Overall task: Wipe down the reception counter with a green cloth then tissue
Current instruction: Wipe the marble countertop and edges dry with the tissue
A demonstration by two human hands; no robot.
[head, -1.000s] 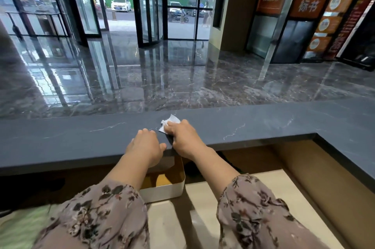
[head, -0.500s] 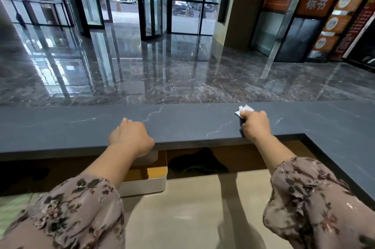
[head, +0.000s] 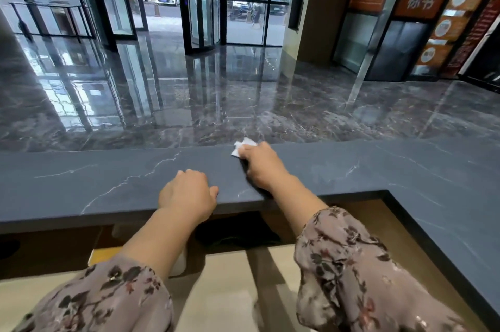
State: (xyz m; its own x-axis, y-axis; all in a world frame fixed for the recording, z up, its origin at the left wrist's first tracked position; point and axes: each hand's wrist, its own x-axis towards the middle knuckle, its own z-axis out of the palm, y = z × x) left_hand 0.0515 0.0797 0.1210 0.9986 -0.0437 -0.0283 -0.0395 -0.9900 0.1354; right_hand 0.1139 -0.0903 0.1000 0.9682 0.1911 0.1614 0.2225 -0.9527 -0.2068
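One tissue (head: 242, 145) sits under curled fingers of right hand (head: 261, 166) on counter (head: 108, 183), edge poking past fingertips. Left hand (head: 186, 193) fisted, empty.

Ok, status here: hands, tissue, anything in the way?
Right hand grips tissue at far edge of counter. Left hand fisted, resting on counter. No obstruction seen.

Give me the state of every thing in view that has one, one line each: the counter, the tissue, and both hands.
counter: dark grey, veined, matte.
tissue: white, crumpled, on the counter near its far edge, mostly covered.
right hand: fingers curled on the tissue, pressing it down.
left hand: resting at the counter's near edge, fingers curled, holding nothing.
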